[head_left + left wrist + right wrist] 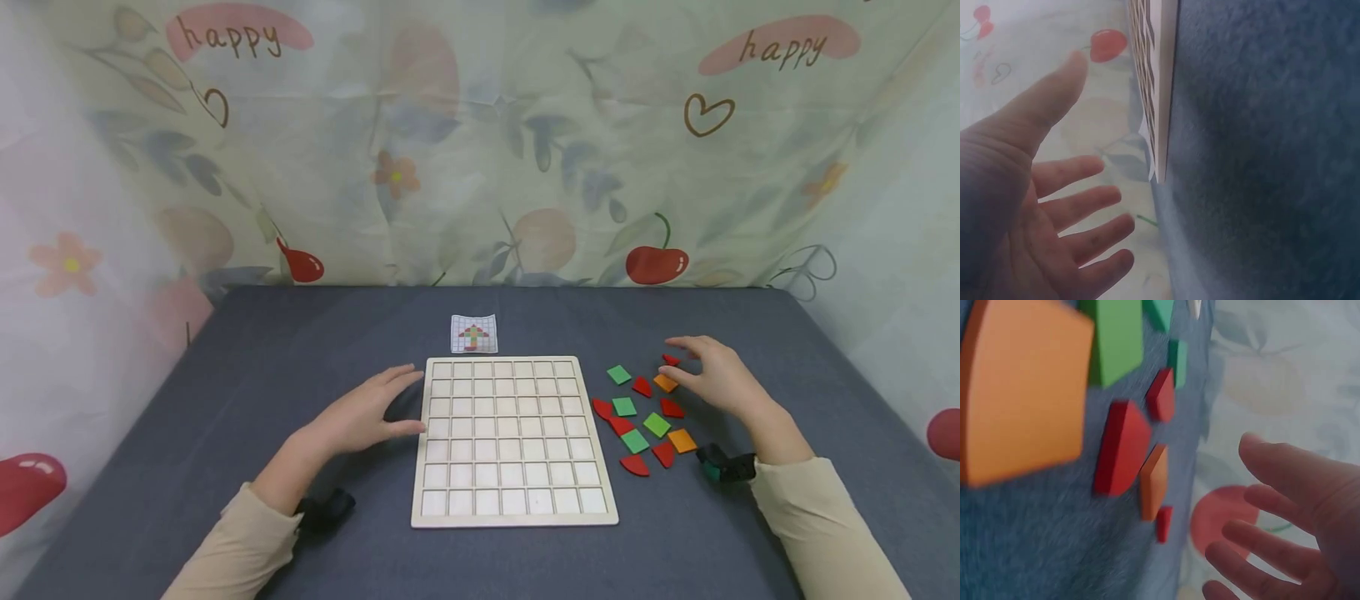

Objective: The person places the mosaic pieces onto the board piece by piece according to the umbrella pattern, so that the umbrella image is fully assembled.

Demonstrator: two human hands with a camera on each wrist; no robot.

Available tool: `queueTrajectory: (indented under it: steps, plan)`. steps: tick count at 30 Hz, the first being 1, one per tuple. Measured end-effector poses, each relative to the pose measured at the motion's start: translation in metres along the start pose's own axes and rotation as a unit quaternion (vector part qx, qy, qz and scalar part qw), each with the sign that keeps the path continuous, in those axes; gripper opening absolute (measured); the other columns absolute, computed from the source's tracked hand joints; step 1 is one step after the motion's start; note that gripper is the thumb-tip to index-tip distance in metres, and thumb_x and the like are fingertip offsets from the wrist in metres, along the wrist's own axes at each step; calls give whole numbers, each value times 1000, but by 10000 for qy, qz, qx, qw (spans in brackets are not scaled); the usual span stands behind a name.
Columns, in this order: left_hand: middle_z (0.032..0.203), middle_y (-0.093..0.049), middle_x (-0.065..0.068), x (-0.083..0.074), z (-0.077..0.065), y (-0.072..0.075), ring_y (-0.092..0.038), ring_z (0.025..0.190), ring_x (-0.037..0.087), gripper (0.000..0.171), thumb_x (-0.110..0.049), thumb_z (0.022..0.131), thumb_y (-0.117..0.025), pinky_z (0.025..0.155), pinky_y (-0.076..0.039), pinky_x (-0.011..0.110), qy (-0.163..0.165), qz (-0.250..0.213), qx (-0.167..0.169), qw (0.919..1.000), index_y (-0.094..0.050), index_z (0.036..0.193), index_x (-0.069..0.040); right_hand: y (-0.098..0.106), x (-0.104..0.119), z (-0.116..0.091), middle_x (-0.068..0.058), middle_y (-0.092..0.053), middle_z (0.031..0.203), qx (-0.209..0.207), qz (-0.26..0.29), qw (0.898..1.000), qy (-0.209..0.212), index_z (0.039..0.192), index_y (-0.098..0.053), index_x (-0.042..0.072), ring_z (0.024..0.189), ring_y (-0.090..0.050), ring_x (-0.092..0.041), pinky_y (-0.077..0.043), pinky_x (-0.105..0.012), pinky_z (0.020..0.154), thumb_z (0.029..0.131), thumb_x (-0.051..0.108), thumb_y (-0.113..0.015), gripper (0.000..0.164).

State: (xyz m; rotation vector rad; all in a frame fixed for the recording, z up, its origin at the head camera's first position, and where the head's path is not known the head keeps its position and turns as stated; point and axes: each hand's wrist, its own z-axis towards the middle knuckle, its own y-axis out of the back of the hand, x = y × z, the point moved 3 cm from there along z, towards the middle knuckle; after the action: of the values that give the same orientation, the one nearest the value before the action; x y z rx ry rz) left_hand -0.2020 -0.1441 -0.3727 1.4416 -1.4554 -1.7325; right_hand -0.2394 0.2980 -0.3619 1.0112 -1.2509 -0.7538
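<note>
My sleeves (243,542) flanked the board (514,452), left hand (363,414) and right hand (723,377) empty, fingers (1097,240) apart, while coloured pieces (657,425) lay toward the table's (825,383) right edge, probably for easy reach.

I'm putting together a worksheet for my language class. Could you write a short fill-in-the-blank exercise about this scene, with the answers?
1. The loose pieces are red, green and ____.
2. Seen from the head camera, they lie to the ____ of the board.
3. The small card lies just past the board's ____ edge.
4. The hand nearer the board is the person's ____ hand.

Missing words: orange; right; far; left.
</note>
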Motion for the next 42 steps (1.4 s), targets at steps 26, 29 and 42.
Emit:
queueTrajectory:
  steps: [26,29,42]
  plan:
    - [142,-44,18,-9,1,-13,-39,133,35,82,-40,69,-80,106,-36,49,-582,-19,596,9965,-46,136,-5,-5,-39,25,-28,-61,110,402,380,9970,-536,116,-60,-6,90,-59,-34,-50,-45,76,85,29,-67,48]
    - [142,-44,17,-10,1,-13,-41,132,34,83,-40,69,-80,106,-37,49,-558,-5,603,9966,-46,136,-5,-7,-39,28,-27,-62,108,357,319,9974,-541,114,-61,-6,88,-59,-32,-50,-43,74,85,28,-68,45]
    - [140,-46,14,-9,3,-15,-44,129,29,83,-41,68,-81,104,-39,46,-471,-54,609,9970,-47,136,-6,-5,-33,30,-23,-64,99,324,152,9982,-488,106,-65,-5,81,-57,-27,-48,-37,68,85,24,-67,36]
